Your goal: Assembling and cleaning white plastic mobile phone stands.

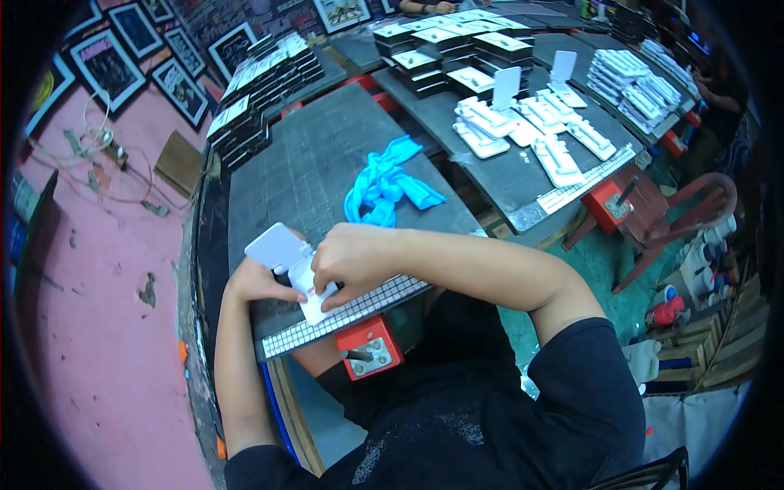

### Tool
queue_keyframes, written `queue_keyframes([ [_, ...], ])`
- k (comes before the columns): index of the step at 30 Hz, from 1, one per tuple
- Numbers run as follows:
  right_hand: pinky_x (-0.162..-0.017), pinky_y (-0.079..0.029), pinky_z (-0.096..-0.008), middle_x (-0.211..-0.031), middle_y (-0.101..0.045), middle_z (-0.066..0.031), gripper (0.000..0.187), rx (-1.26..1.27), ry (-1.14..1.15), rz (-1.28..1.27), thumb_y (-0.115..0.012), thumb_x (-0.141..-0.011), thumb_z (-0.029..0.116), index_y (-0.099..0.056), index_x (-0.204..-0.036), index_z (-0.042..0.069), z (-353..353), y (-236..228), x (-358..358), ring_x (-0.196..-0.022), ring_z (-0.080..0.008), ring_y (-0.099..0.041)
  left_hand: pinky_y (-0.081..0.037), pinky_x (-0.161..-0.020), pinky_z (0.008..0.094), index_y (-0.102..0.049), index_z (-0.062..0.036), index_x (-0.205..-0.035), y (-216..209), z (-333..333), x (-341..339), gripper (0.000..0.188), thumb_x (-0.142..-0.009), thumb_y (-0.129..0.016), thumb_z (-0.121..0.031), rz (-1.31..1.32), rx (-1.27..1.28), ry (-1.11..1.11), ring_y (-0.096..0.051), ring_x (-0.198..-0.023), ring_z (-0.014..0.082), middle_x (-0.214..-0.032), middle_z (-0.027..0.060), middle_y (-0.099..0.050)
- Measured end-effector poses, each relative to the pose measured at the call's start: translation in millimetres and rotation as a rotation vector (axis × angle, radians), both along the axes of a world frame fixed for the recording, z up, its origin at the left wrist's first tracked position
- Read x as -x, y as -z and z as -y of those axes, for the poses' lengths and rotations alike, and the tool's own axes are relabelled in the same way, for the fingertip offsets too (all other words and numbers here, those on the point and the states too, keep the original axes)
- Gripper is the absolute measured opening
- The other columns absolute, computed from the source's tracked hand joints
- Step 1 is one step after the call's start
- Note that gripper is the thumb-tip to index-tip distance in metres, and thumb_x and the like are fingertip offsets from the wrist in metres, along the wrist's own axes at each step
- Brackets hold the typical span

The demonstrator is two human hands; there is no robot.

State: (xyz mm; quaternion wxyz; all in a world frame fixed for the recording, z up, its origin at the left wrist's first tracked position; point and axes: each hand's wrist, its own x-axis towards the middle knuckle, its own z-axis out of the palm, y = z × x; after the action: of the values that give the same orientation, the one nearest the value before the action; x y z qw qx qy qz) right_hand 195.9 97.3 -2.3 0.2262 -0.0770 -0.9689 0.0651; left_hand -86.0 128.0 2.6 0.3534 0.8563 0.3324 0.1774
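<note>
At the near edge of the dark table, a white plastic folding stand (278, 247) lies tilted between my hands, its flat panel raised toward the far left. My left hand (253, 282) grips its left side, thumb on top and the other fingers mostly hidden. From the right, my right hand (353, 257) is curled over the lower part, thumb pressing near the base's front end. What lies under those curled fingers is hidden. Just beyond my right hand is a crumpled bright blue cloth (388, 184).
Stacks of dark-sided, white-topped boxes (273, 69) stand at the far left of my table (286, 155). On the table to the right are several similar white stands (555, 159) and more box stacks (474, 49). A reddish plastic chair (694, 200) and a pink wall (114, 278) flank the area.
</note>
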Motion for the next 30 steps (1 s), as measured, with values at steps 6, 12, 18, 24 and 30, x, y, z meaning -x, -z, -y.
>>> queue_keyframes([
  [6, -0.069, -0.058, -0.0459, -0.08, -0.077, -0.0134, 0.037, -0.027, 0.056, -0.003, -0.08, -0.087, 0.046, -0.085, -0.095, 0.011, 5, 3, 0, -0.078, -0.0338, -0.076, -0.046, -0.11, 0.0423, -0.065, -0.0006, -0.132, -6, 4, -7, 0.09, -0.056, -0.102, -0.033, 0.119, -0.061, 0.068, -0.061, -0.128, 0.0271, -0.135, 0.0137, -0.065],
  [12, -0.07, -0.058, -0.046, -0.081, -0.078, -0.014, 0.039, -0.041, 0.034, -0.069, -0.081, -0.084, 0.049, -0.086, -0.094, 0.011, 7, 3, -2, -0.078, -0.0345, -0.076, -0.048, -0.109, 0.0427, -0.061, 0.0037, -0.138, -8, 16, -21, 0.095, -0.063, -0.099, -0.041, 0.208, -0.065, -0.027, -0.062, -0.128, 0.0282, -0.134, 0.0149, -0.062],
  [18, -0.071, -0.058, -0.0472, -0.082, -0.078, -0.016, 0.042, -0.004, 0.039, -0.073, -0.079, -0.085, 0.05, -0.085, -0.097, 0.01, 5, 6, -2, -0.08, -0.036, -0.076, -0.046, -0.113, 0.0427, -0.055, 0.0056, -0.144, -42, 52, -9, 0.1, -0.065, -0.098, -0.037, 0.155, 0.006, -0.109, -0.062, -0.129, 0.0292, -0.143, 0.0188, -0.062],
  [24, -0.072, -0.058, -0.0485, -0.084, -0.078, -0.017, 0.042, -0.046, 0.029, -0.081, -0.077, -0.086, 0.05, -0.085, -0.099, 0.01, 6, 5, -2, -0.081, -0.0385, -0.075, -0.05, -0.093, 0.0443, -0.058, -0.0026, -0.099, -29, 135, -13, 0.039, -0.074, -0.087, -0.014, -0.299, -0.502, -0.753, -0.062, -0.097, 0.0362, -0.097, 0.014, -0.062],
  [30, -0.068, -0.058, -0.0492, -0.083, -0.077, -0.0178, 0.037, -0.131, 0.029, -0.054, -0.075, -0.087, 0.044, -0.082, -0.09, 0.008, 6, 4, -1, -0.076, -0.0389, -0.075, -0.041, -0.117, 0.0552, -0.057, -0.0015, -0.15, 22, 161, -43, 0.103, -0.078, -0.072, -0.073, -0.248, -0.582, -0.32, -0.051, -0.143, 0.0465, -0.151, 0.0261, -0.056],
])
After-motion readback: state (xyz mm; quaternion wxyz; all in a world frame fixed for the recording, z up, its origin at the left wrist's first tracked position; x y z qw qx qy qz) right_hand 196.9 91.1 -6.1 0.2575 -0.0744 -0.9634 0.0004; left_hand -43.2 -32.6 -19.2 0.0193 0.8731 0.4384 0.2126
